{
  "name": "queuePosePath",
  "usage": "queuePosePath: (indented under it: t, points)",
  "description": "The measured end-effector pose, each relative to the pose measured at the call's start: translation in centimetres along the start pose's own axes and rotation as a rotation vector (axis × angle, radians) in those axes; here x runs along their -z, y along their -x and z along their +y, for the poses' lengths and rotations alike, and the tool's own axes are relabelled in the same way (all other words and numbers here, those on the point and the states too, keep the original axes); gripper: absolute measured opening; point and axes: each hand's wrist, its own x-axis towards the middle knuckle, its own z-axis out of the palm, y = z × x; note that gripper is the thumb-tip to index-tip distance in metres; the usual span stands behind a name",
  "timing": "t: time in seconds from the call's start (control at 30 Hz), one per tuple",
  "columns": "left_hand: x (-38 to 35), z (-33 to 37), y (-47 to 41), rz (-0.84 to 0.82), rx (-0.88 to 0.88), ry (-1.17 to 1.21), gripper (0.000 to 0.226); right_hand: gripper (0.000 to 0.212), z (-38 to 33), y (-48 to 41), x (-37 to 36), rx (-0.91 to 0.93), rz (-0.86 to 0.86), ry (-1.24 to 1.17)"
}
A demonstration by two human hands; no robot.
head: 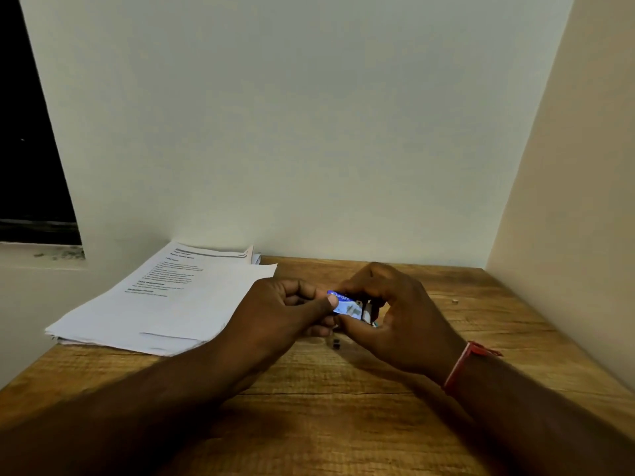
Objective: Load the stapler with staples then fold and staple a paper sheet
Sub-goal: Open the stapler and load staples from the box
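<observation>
A small blue staple box [345, 303] with white lettering is held above the wooden table [343, 424], between both hands. My left hand [285, 310] pinches its left end with the thumb on top. My right hand [395, 314] curls round its right end, where a white and dark part shows between the fingers. A small dark object [335, 344] lies on the table just below the hands. A stack of printed paper sheets [171, 300] lies to the left. No stapler can be made out.
White walls close the table at the back and on the right. A dark window opening [31, 132] is at the far left. A tiny speck [455, 301] lies on the table right of the hands. A red band [460, 364] circles my right wrist.
</observation>
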Motion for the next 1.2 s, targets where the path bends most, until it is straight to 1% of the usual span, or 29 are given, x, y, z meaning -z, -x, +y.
queuePosePath:
  t: [0.07, 0.17, 0.33, 0.47, 0.57, 0.6, 0.67, 0.7, 0.73, 0.77, 0.8, 0.87, 0.97, 1.07, 1.2]
  points:
    - [0.0, -0.1, -0.1, -0.015, 0.011, -0.018, 0.010, 0.031, 0.1, 0.0, 0.2, -0.010, -0.014, -0.001]
    - [0.2, 0.0, -0.3, -0.037, 0.025, -0.022, 0.016, 0.034, 0.0, -0.1, 0.5, 0.002, -0.028, -0.006]
    - [1.0, 0.6, -0.5, -0.066, 0.047, -0.067, 0.020, 0.050, 0.0, -0.2, 1.1, -0.015, -0.040, -0.009]
    - [1.4, 0.7, -1.0, -0.010, 0.099, -0.020, 0.016, 0.056, 0.4, -0.3, 1.3, -0.034, -0.058, -0.048]
    - [1.7, 0.8, -1.1, 0.030, 0.105, -0.055, 0.018, 0.058, 0.8, -0.3, 1.2, -0.077, -0.059, -0.076]
    - [1.9, 0.9, -1.1, 0.041, 0.071, -0.136, 0.019, 0.058, 1.0, -0.3, 1.2, -0.103, -0.058, -0.091]
    - [2.3, 0.9, -0.9, 0.083, -0.098, -0.472, 0.025, 0.060, 1.1, -0.3, 1.2, -0.152, -0.067, -0.121]
    - [2.4, 1.1, -0.7, 0.096, -0.195, -0.636, 0.031, 0.060, 1.2, -0.3, 1.2, -0.166, -0.077, -0.127]
    - [2.5, 1.2, -0.5, 0.077, -0.278, -0.738, 0.039, 0.060, 1.2, -0.3, 1.2, -0.170, -0.091, -0.128]
    - [2.6, 1.3, -0.4, 0.025, -0.336, -0.791, 0.045, 0.059, 1.1, -0.3, 1.1, -0.167, -0.109, -0.132]
    - [2.7, 1.5, -0.3, -0.044, -0.378, -0.839, 0.047, 0.058, 1.1, -0.2, 1.1, -0.161, -0.132, -0.138]
    - [2.9, 1.7, -0.3, -0.175, -0.411, -0.935, 0.043, 0.057, 1.0, -0.2, 1.1, -0.164, -0.194, -0.142]
    - [3.4, 1.9, -0.4, -0.289, -0.357, -1.000, 0.034, 0.052, 0.7, -0.1, 1.2, -0.190, -0.303, -0.141]
    - [3.7, 2.1, -0.4, -0.376, -0.260, -1.046, 0.034, 0.047, 0.6, 0.0, 1.3, -0.208, -0.400, -0.152]
    - [4.0, 2.5, -0.4, -0.463, -0.183, -1.048, 0.032, 0.040, 0.5, 0.1, 1.5, -0.243, -0.502, -0.145]
